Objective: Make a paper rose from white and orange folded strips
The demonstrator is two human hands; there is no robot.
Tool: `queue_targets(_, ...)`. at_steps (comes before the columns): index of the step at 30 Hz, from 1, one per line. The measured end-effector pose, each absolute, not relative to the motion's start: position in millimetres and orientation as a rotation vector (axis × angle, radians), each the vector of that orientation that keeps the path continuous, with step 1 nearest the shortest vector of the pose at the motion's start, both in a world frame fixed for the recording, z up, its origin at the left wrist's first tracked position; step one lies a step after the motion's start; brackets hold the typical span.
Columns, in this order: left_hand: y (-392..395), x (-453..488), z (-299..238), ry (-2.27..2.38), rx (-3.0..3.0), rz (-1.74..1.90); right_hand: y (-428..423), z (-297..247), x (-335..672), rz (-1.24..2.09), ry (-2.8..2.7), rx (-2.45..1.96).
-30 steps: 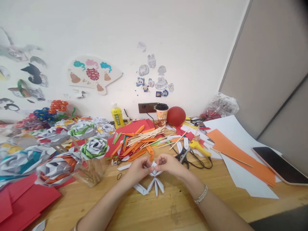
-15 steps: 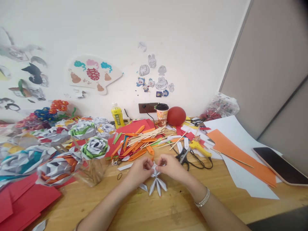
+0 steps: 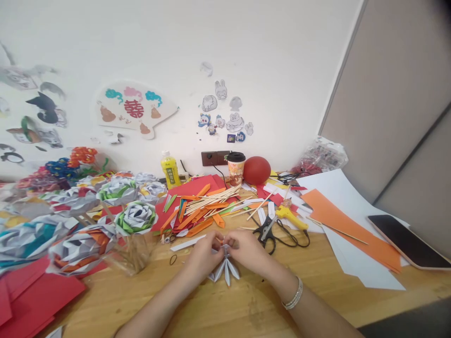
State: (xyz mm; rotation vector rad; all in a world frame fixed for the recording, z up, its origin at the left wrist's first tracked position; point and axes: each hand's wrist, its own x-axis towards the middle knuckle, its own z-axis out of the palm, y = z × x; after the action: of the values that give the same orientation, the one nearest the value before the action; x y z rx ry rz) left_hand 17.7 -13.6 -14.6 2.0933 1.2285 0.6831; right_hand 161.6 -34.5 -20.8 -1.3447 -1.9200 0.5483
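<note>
My left hand (image 3: 203, 254) and my right hand (image 3: 244, 248) meet over the wooden table (image 3: 246, 305), both pinched on the top of a small white folded paper piece (image 3: 226, 269). Its narrow pointed petals fan down toward me between the two hands. A thin orange bit shows between my fingertips. My right wrist carries a silver bracelet (image 3: 293, 295). A black hair tie (image 3: 173, 259) lies just left of my left hand.
Black scissors (image 3: 268, 229) and a yellow glue gun (image 3: 290, 217) lie right of my hands. Wooden sticks and orange strips (image 3: 207, 202) are piled behind. Paper roses (image 3: 136, 218) crowd the left. A phone (image 3: 408, 240), orange and white sheets sit right; bottle, cup, red ball at the wall.
The paper piece's petals have been gathered closer together; the spread left petal has been folded in. My hands have shifted slightly nearer to each other and lower on the table.
</note>
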Motion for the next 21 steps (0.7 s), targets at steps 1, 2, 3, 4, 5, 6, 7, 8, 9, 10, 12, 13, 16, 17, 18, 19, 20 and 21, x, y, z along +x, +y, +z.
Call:
queue_targets(1, -13.7, 17.4, -15.2, 1.233, 2.094, 0.673, -35.1, -21.4, 159.9, 0.533, -1.907, -1.357)
queue_targets(2, -14.0, 17.0, -15.4, 1.244, 2.109, 0.679, -35.8, -21.8, 158.1, 0.506, -1.900, -1.365)
queue_targets(3, -14.4, 16.5, -15.0, 1.258, 2.131, 0.701, -36.5, -21.8, 156.5, 0.470, -1.897, -1.370)
queue_targets(4, -14.8, 16.0, -14.1, 1.266, 2.148, 0.731, -37.2, -21.6, 155.3, 0.434, -1.896, -1.371)
queue_targets(5, -15.0, 15.4, -12.6, 1.263, 2.146, 0.772, -37.8, -21.3, 154.5, 0.402, -1.889, -1.376)
queue_targets(6, -14.8, 14.6, -10.6, 1.242, 2.116, 0.807, -38.2, -20.9, 154.2, 0.382, -1.875, -1.380)
queue_targets(7, -14.3, 13.6, -8.3, 1.209, 2.048, 0.827, -38.4, -20.5, 154.4, 0.372, -1.856, -1.381)
queue_targets(8, -13.5, 12.7, -5.9, 1.176, 1.932, 0.826, -38.4, -20.2, 154.8, 0.375, -1.840, -1.376)
queue_targets(9, -12.3, 11.7, -3.8, 1.143, 1.792, 0.804, -38.4, -20.0, 155.4, 0.384, -1.827, -1.366)
queue_targets(10, -11.0, 10.9, -2.2, 1.117, 1.653, 0.755, -38.3, -19.9, 155.8, 0.391, -1.818, -1.353)
queue_targets(12, -8.1, 10.0, -1.2, 1.084, 1.464, 0.623, -38.4, -20.0, 156.2, 0.393, -1.826, -1.325)
queue_targets(13, -6.6, 9.9, -1.8, 1.081, 1.426, 0.571, -38.6, -20.1, 156.0, 0.385, -1.838, -1.315)
queue_targets(16, -1.2, 10.2, -7.6, 1.124, 1.437, 0.538, -39.6, -19.8, 155.5, 0.363, -1.908, -1.269)
queue_targets(17, 0.7, 10.2, -10.0, 1.144, 1.445, 0.561, -39.8, -19.7, 155.6, 0.347, -1.938, -1.246)
queue_targets(18, 2.6, 10.0, -12.4, 1.159, 1.451, 0.591, -39.8, -19.7, 156.0, 0.316, -1.970, -1.219)
queue_targets(19, 4.2, 9.7, -14.4, 1.165, 1.457, 0.624, -39.6, -20.0, 156.6, 0.268, -2.006, -1.190)
queue_targets(20, 5.6, 9.1, -15.9, 1.164, 1.464, 0.657, -39.3, -20.4, 157.4, 0.204, -2.043, -1.159)
queue_targets(21, 6.6, 8.5, -16.8, 1.157, 1.474, 0.688, -39.0, -21.1, 158.1, 0.130, -2.085, -1.122)
